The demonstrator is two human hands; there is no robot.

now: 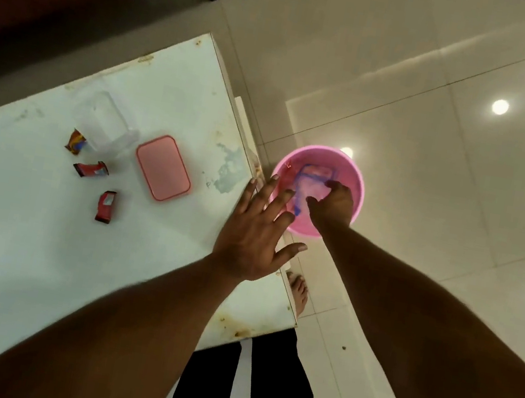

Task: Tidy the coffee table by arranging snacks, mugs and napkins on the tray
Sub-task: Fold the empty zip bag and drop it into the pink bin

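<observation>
Three snacks (90, 168) in red, crumpled-looking packets lie loose on the white surface (23, 228) at about nine o'clock in the view, near one another but not touching, and gathered onto nothing. At twelve o'clock from them stands a clear box (105, 124), seemingly empty, with the topmost packet just beside its near corner. At three o'clock from the box its pink lid (163, 172) lies flat and apart from it. No tray, mug or napkin shows anywhere in the view, so by my reading the tidying is at an early stage: the arranging proper has not begun and the snacks are not yet collected. Further right, the left hand (255, 235) is held over the surface's right edge with fingers spread and straight, holding nothing. At two o'clock from it a pink bin (357, 183) sits on the floor (454, 144) just off that edge. The right hand (335, 204) reaches down into the bin, fingers bent over a clear, blue-printed wrapper (309, 180); whether it grips the wrapper or merely touches it I cannot tell. The two hands are close together, seemingly not touching. This looks like rubbish being cleared ahead of the arranging. The surface is stained and chipped along its edges, and a bare foot (297, 291) shows at six o'clock below the bin.
</observation>
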